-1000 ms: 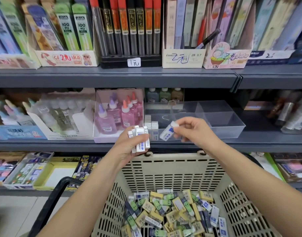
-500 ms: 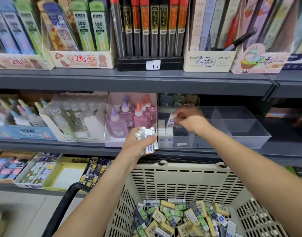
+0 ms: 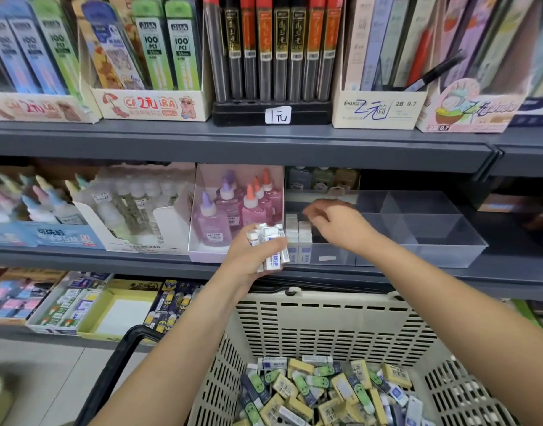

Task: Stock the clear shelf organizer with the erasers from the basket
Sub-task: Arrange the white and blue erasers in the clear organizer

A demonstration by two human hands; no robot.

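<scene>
Head view: the left hand [image 3: 248, 259], just left of the frame's centre, grips a bundle of white erasers [image 3: 271, 245] with fingers wrapped round their lower halves. It probably serves as a ready magazine held close to the shelf, so the other hand need not dip into the basket each time. The bundle's long axes run near upright, tops leaning a little toward 11 o'clock, printed sleeves facing the camera.

At 2 o'clock from the bundle, the right hand [image 3: 336, 224] hovers over the near-left compartment of the clear shelf organizer [image 3: 433, 255]. Its fingers [image 3: 313, 212] are loosely bent and point toward 9 o'clock, and no eraser shows between them, so it reads as relaxed and empty.

Just below those fingers, at 7 o'clock, stocked erasers [image 3: 298, 233] stand on end in tight rows against the organizer's left wall. Their long axis is vertical and their short white ends are up, likely to pack more in and keep labels facing the front. The compartments toward 3 o'clock hold nothing visible.

At 6 o'clock, the basket [image 3: 325, 305] holds loose erasers [image 3: 325, 392] lying flat at every angle
</scene>
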